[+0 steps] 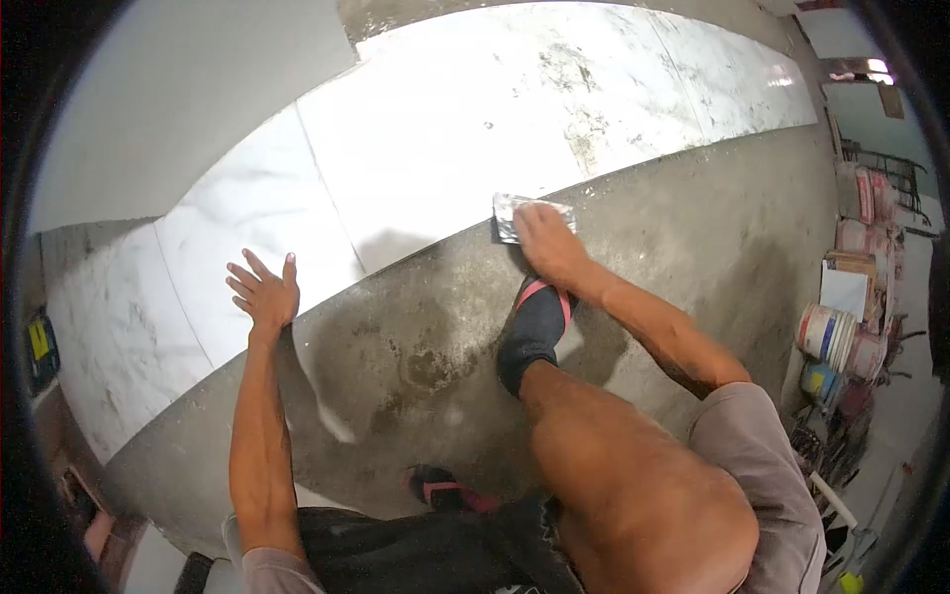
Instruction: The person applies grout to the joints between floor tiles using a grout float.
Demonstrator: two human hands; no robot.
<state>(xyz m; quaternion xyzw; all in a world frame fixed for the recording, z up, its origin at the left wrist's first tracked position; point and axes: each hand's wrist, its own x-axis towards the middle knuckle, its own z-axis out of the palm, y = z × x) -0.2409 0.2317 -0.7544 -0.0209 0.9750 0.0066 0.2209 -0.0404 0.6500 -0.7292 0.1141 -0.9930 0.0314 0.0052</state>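
White marble-patterned tiles (416,129) run in a curved-looking band across the floor, with thin joints between them. My left hand (265,292) is at the near edge of a tile, palm down, fingers spread, holding nothing. My right hand (549,243) grips a small flat rectangular piece (505,220), grey and white with a shiny streaked surface. Whether it is a tile offcut or something wrapped cannot be made out. That piece is close to the tile edge, above the bare concrete and just beyond my foot.
Grey concrete floor (712,228) borders the tiles. My sandalled feet (534,342) stand on it. Along the right side are buckets (827,332), boxes and jumbled tools. A pale wall (198,99) rises at upper left. Dirt smudges (584,119) mark some tiles.
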